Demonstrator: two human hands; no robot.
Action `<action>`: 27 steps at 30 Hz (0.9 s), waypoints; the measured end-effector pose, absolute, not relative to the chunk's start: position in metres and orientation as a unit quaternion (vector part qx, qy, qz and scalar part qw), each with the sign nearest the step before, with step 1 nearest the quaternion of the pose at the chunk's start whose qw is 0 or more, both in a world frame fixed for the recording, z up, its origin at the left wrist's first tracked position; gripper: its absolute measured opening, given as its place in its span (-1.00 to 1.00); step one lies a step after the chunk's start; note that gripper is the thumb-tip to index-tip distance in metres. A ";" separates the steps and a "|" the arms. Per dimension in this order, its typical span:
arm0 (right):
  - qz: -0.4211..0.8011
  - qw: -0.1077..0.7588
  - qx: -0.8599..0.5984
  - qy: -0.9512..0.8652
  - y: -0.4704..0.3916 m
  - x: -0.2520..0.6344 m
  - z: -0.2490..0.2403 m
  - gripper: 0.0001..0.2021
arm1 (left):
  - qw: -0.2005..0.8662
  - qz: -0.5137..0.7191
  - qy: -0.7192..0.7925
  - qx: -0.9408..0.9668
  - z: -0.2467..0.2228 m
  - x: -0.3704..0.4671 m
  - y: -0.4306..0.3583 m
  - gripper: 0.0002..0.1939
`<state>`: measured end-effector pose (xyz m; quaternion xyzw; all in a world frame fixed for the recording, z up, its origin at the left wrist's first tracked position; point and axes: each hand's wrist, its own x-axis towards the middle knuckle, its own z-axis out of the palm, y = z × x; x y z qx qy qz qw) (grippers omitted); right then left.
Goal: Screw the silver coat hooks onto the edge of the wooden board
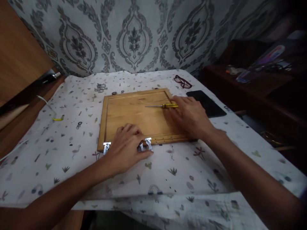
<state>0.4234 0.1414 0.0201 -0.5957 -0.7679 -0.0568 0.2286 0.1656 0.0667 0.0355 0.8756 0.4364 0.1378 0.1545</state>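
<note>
Wooden panel [134, 111]: lt. brown, rectang., grooved border, lying flat. Screwdriver [166, 105], yel./blk. handle, thin shaft pointing L, over panel's R half. Silvery metal brackets [106, 145] at near edge, L end & approx. mid.

The panel [134, 110] is of smooth, varnished-looking wood with a low sheen and visible grain. The hinges [148, 141] at its edge are of bright, reflective metal. The screwdriver [168, 105] combines a slender metal shank with a plastic-looking handle. The tablecloth [182, 179] is matt, printed cloth, lightly creased. The eyeglasses [177, 77] have a glossy, plastic-looking frame; the flat slab [206, 103] is dark and smooth.
</note>
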 end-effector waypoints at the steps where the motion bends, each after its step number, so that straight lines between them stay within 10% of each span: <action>1: -0.050 0.201 -0.600 -0.773 0.151 0.426 0.017 -0.66 | 0.153 0.138 0.436 0.876 0.036 0.166 0.067 -0.76; 10: 0.001 0.204 -0.556 -0.806 0.161 0.443 -0.001 -0.68 | 0.150 0.142 0.438 0.875 0.034 0.166 0.067 -0.76; 20: 0.099 0.573 -0.451 -0.677 0.133 0.418 0.047 -0.65 | 0.139 0.139 0.431 0.881 0.034 0.165 0.068 -0.75; 27: 0.120 0.662 -0.363 -0.644 0.104 0.375 0.073 -0.74 | 0.130 0.136 0.434 0.881 0.032 0.165 0.068 -0.72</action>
